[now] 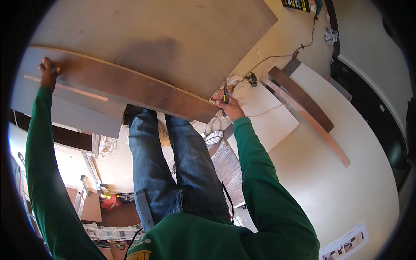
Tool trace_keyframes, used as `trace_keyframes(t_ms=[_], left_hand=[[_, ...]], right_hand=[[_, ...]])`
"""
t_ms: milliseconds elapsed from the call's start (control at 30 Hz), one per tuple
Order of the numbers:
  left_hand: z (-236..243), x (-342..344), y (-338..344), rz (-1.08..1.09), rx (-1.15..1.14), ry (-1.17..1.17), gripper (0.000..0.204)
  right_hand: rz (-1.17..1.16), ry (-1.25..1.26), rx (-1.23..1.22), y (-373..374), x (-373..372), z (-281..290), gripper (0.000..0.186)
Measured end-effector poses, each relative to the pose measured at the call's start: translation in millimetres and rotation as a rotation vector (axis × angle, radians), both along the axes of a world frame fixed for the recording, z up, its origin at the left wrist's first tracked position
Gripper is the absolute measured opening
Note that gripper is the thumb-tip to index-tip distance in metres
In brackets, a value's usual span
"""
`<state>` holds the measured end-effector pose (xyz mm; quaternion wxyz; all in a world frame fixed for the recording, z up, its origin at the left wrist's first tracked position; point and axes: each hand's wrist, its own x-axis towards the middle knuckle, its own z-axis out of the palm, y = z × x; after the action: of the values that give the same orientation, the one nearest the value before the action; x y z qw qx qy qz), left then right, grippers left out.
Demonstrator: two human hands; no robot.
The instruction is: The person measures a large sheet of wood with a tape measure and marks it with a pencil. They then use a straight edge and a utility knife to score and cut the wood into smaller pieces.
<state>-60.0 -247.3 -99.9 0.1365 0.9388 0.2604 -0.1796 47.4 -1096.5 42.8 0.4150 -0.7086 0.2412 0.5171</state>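
Board looks positioned, remaining work unclear, with left hand on one end, fingers spread, and right hand pinching a tool.

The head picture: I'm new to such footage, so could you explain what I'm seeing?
No machine here: a person in a green top works bare-handed. The camera sits on their head, looking down, so picture left is their left; its wide lens bends straight edges. The left hand touches a long brown board near its left end; its grip is unclear. The right hand, by the other end, holds a slim black-and-yellow tool. Beyond the board lies a brown panel; on the right, a dark brown strip lies on a pale surface.
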Motion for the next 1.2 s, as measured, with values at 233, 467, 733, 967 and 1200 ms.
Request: trace_keyframes(t_ms=[233,467,733,967,1200], left_hand=[[-6,-10,24,0.024,-0.056,0.021,0.084],[6,-3,15,0.097,-0.06,0.01,0.081],[20,2,-3,-0.068,0.025,0.058,0.084],[16,-9,2,-0.137,-0.039,-0.056,0.08],[25,9,-19,-0.118,0.021,-0.091,0.081]], right_hand=[[0.304,-0.044,0.068,28,25,23,0.026],[0.342,0.051,0.102,26,27,5,0.039],[0.438,0.278,0.068,44,51,22,0.042],[0.614,0.316,0.062,48,56,2,0.05],[0.623,0.079,0.122,41,34,-2,0.041]])
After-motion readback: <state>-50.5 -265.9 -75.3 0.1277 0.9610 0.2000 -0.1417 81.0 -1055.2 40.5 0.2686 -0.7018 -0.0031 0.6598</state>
